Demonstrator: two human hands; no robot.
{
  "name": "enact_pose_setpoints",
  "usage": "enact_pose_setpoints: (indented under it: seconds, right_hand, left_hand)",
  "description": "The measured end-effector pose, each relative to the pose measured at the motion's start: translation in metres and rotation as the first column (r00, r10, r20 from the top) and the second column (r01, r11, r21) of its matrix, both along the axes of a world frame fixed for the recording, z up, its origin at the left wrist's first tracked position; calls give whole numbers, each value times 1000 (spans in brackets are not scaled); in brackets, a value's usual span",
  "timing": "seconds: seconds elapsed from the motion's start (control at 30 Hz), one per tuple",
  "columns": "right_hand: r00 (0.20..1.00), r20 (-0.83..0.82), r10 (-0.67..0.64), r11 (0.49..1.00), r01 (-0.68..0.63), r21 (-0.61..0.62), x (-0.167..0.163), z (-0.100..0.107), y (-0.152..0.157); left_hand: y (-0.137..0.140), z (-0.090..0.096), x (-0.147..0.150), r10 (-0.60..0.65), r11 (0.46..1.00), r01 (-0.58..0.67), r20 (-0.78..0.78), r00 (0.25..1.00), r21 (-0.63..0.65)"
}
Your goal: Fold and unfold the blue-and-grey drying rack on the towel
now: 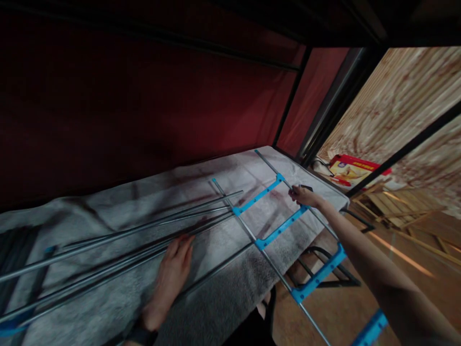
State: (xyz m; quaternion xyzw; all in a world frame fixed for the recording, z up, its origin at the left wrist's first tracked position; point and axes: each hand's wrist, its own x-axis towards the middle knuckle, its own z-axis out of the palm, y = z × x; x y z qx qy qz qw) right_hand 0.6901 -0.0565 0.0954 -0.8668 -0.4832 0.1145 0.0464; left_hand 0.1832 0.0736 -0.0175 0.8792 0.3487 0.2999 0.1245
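Note:
A ladder-like rack frame lies across the cloth, with two thin metal tubes [272, 262] joined by several blue plastic crossbars [283, 228]. Its near end reaches past the table edge. My right hand [303, 196] is closed around the far tube, between two crossbars. A small dark object shows beside those fingers; I cannot make out what it is. To the left, my left hand [175, 264] rests with fingers stretched out at a bundle of loose metal tubes [118, 262], its fingertips touching or just beside them. Another tube [219, 266] runs from near my left wrist to the frame.
A grey fleecy cloth [201, 307] covers the table. Dark tubes [16, 259] lie at the far left. A red wall panel [162, 110] stands behind. Beyond the black metal frame at right are a red and yellow box [355, 170] and wooden slats [403, 206]. A black chair [324, 269] stands below the table edge.

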Motion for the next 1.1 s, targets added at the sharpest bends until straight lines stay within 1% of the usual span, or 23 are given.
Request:
enact_pose_setpoints:
  seconds: [0.1, 0.17, 0.27, 0.33, 0.37, 0.47, 0.57, 0.67, 0.73, 0.8, 0.87, 0.93, 1.0, 1.03, 1.07, 1.1]
  right_hand:
    - [996, 60, 63, 997, -66, 48, -15, 38, -2]
    - [985, 153, 74, 993, -87, 79, -38, 54, -1]
    - [939, 338, 59, 993, -88, 73, -85, 64, 7]
    - [910, 413, 37, 994, -75, 77, -114, 66, 14]
    - [905, 425, 23, 994, -66, 88, -126, 66, 17]
    - [903, 429, -31, 992, -24, 124, -153, 69, 23]
    - [903, 424, -76, 994, 35, 105, -170, 77, 24]
    - [905, 412, -105, 994, 84, 70, -187, 86, 22]
    - [906, 404, -125, 992, 107, 67, -197, 90, 21]
    - [906, 394, -152, 988, 130, 81, -206, 91, 21]
    - [910, 377, -172, 983, 135, 123, -213, 90, 23]
    - [919, 352, -176, 973, 107, 207, -219, 88, 25]
    - [929, 334, -160, 937, 37, 347, -227, 87, 27]
    - [936, 325, -137, 900, -20, 436, -231, 85, 26]
    - [945, 313, -97, 843, -89, 530, -237, 82, 24]
    - [955, 293, -37, 768, -161, 621, -243, 76, 20]
  left_hand:
    - [-11, 18, 43, -91, 993, 94, 42, 995, -76]
    - [-20, 30, 74, -182, 977, 188, 64, 981, -96]
    - [-30, 39, 110, -291, 948, 301, 96, 952, -107]
    - [-33, 36, 123, -328, 933, 339, 103, 939, -123]
    - [-33, 32, 127, -335, 928, 347, 101, 937, -137]
    - [-27, 19, 140, -309, 923, 323, 94, 946, -211]
    - [-18, 18, 162, -270, 913, 305, 157, 950, -272]
    - [-13, 30, 193, -292, 887, 360, 253, 922, -290]
    - [-10, 40, 212, -295, 873, 375, 276, 915, -311]
    - [-6, 49, 225, -232, 890, 311, 256, 939, -335]
    - [0, 55, 234, -168, 911, 237, 221, 961, -338]
    - [7, 58, 238, -173, 917, 231, 196, 965, -324]
    - [15, 59, 240, -214, 908, 259, 168, 962, -328]
    - [17, 60, 240, -222, 905, 259, 146, 964, -338]
    - [19, 61, 240, -222, 902, 250, 121, 968, -351]
    - [20, 62, 240, -221, 900, 241, 97, 971, -363]
